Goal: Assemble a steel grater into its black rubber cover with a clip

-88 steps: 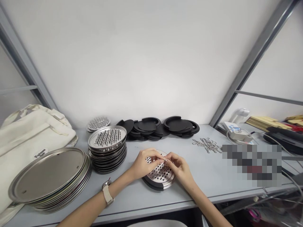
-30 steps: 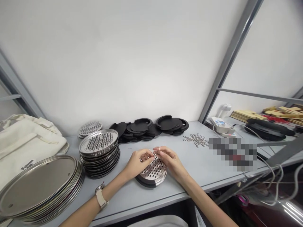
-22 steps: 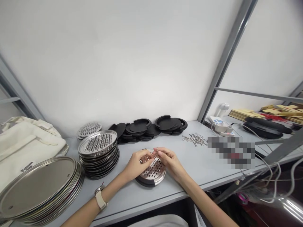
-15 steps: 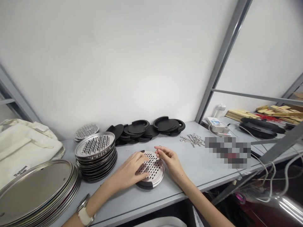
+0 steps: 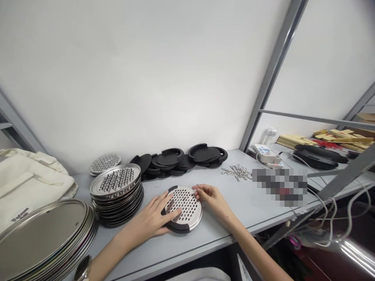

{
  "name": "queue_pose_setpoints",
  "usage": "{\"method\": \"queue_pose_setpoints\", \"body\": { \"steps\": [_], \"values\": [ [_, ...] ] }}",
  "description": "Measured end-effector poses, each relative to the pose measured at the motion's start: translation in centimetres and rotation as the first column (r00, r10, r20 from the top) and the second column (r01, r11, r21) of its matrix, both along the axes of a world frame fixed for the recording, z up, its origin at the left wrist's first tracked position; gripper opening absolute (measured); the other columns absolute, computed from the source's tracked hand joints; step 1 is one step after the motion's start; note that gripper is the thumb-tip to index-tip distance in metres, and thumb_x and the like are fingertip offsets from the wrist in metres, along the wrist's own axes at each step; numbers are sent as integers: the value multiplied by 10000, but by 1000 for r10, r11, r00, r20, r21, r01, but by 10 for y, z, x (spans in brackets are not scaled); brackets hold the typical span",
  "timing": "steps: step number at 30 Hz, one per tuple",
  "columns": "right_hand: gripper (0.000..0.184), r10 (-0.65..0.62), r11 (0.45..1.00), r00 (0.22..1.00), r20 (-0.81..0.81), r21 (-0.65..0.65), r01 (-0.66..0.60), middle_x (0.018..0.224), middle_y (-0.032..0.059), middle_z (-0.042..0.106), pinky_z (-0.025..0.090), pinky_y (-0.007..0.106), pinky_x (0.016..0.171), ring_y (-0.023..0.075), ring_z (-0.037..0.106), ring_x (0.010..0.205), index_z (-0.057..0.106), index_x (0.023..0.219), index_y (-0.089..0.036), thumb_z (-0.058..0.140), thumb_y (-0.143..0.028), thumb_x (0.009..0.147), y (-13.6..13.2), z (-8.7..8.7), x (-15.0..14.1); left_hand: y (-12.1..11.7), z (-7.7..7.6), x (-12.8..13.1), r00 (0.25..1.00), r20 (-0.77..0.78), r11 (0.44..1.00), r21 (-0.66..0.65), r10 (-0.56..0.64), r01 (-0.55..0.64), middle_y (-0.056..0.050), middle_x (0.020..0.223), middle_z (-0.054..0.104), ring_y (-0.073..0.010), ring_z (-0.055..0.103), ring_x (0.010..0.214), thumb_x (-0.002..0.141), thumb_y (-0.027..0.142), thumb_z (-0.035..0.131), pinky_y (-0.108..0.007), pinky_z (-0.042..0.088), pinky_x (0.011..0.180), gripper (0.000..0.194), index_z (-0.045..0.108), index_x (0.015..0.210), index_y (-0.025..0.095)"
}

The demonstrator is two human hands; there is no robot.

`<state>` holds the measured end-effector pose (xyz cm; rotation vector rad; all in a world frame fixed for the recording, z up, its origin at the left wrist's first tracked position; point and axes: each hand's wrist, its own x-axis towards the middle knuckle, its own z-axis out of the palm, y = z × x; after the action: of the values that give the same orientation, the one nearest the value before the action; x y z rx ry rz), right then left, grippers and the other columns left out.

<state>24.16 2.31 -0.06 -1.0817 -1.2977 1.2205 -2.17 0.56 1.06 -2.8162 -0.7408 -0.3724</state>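
Observation:
A round metal grater [image 5: 185, 206] with rows of slots lies on the grey table, a black holder [image 5: 180, 228] curving round its left side. My left hand [image 5: 150, 214] grips the left edge, its thumb over the grater and its other fingers at the black rim. At the grater's upper right edge, my right hand [image 5: 211, 200] pinches a small bent metal wire [image 5: 198, 186] between thumb and fingertips. Farther right lies a loose pile of similar wire pieces [image 5: 236, 172]. Several black round holders [image 5: 170, 158] are heaped by the wall.
To the left stands a stack of round graters [image 5: 117, 181], with more graters [image 5: 105, 163] behind. Large metal trays [image 5: 43, 230] are piled at the front left, beside a cream cloth bag [image 5: 35, 179]. A metal frame post [image 5: 269, 86], white cables and a white adapter [image 5: 267, 153] stand at right.
My left hand has drawn back from the grater's middle to its left edge, uncovering more slots. My right hand has lowered the wire slightly to the grater's upper right edge.

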Motion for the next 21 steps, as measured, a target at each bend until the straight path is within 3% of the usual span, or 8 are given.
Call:
{"method": "queue_pose_setpoints", "body": {
  "steps": [4,8,16,21],
  "values": [
    [383,-9,1000,1000,-24,-1,9,691,29,629,477,297,666,147,568,644,695,885,-132,659,-482,733,-3,6,0,-1,-1,3,986,-92,961,228,-139,157,-172,1369,437,-302,395,1281,870,202,555,-456,416,1006,405,494,1271,184],
    [378,11,1000,999,-48,-27,-12,696,29,638,473,298,651,145,567,628,706,876,-139,681,-480,715,-4,8,0,-3,6,5,966,-121,895,363,-228,257,-179,1305,511,-293,447,1244,893,147,462,-409,442,993,363,513,1246,84],
    [334,7,996,999,-52,-88,-11,704,25,640,463,285,642,131,551,617,716,865,-140,696,-435,710,-6,12,6,-2,13,10,955,14,887,375,-295,268,-189,1143,623,-290,556,1132,904,245,517,-393,504,912,318,558,1162,65],
    [331,9,994,997,-78,-106,-18,726,26,649,468,294,698,122,552,634,720,880,-142,705,-426,709,-5,12,9,-3,9,12,947,-51,858,411,-318,310,-182,1110,641,-277,595,1076,906,94,426,-381,522,883,282,571,1144,49]
  ]
}}
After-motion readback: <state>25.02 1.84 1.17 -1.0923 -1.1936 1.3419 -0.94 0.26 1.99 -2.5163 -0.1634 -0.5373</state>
